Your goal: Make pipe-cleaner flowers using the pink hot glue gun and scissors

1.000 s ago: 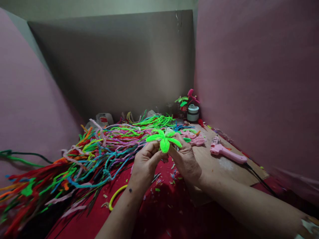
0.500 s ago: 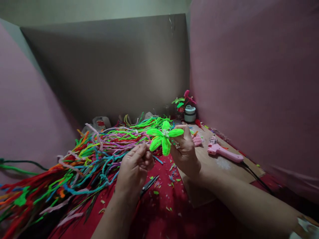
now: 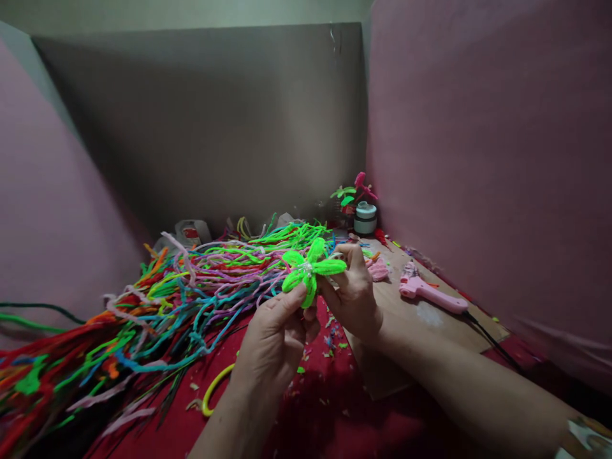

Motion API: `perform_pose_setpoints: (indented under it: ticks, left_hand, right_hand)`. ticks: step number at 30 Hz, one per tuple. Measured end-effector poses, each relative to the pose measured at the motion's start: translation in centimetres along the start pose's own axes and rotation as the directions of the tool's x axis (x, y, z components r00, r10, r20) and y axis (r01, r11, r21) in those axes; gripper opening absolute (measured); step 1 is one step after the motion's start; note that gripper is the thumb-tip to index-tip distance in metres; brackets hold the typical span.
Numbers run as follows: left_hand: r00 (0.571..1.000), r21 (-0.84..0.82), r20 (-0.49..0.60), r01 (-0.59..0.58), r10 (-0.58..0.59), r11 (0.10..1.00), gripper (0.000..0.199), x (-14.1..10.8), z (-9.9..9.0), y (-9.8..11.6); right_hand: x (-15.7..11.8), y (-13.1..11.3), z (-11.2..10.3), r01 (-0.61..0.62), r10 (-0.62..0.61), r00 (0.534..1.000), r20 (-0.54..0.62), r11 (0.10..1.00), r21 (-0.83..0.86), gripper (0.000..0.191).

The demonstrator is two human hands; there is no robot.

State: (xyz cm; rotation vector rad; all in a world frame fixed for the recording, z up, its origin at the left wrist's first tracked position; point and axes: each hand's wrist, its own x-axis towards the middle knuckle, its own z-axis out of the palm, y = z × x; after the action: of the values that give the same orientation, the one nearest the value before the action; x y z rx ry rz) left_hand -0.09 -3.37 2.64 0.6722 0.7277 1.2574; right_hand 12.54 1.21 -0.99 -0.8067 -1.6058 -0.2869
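Observation:
A bright green pipe-cleaner flower (image 3: 307, 269) with long looped petals and a pale, glittery centre is held up in front of me, its face towards me. My left hand (image 3: 282, 331) pinches a lower petal, thumb in front and fingers curled below. From the right, my right hand (image 3: 352, 290) grips the flower from behind, its fingers bent near the right petal. What the right fingertips press on is hidden behind the flower. A yellow loop (image 3: 217, 390) shows beside my left forearm, which covers the rest of it.
A large heap of coloured pipe cleaners (image 3: 201, 299) spreads over the red cloth (image 3: 329, 408) at left. On the brown board (image 3: 396, 319) lies a pink glue gun (image 3: 433, 294) with a black cord. Farther back are a pale jar (image 3: 365, 218) and finished flowers (image 3: 366, 185). Fuzzy scraps are scattered about.
My left hand has moved up and right onto a lower petal. The flower has shifted slightly left and down and turned a little. The scissor blades are now out of sight; the yellow loop shows.

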Motion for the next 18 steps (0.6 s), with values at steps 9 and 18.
perform_pose_setpoints:
  ticks: [9, 18]
  left_hand:
    - [0.999, -0.113, -0.032, 0.01, -0.014, 0.994, 0.004, -0.2, 0.3, -0.3]
    - [0.998, -0.198, 0.008, 0.068, -0.068, 0.978, 0.013, -0.3, 0.4, -0.5]
  right_hand:
    - [-0.5, -0.3, 0.2, 0.01, -0.011, 0.999, 0.033, 1.0, 0.014, 0.008]
    - [-1.2, -0.7, 0.5, -0.119, 0.111, 0.993, 0.045, 0.96, 0.255, 0.008]
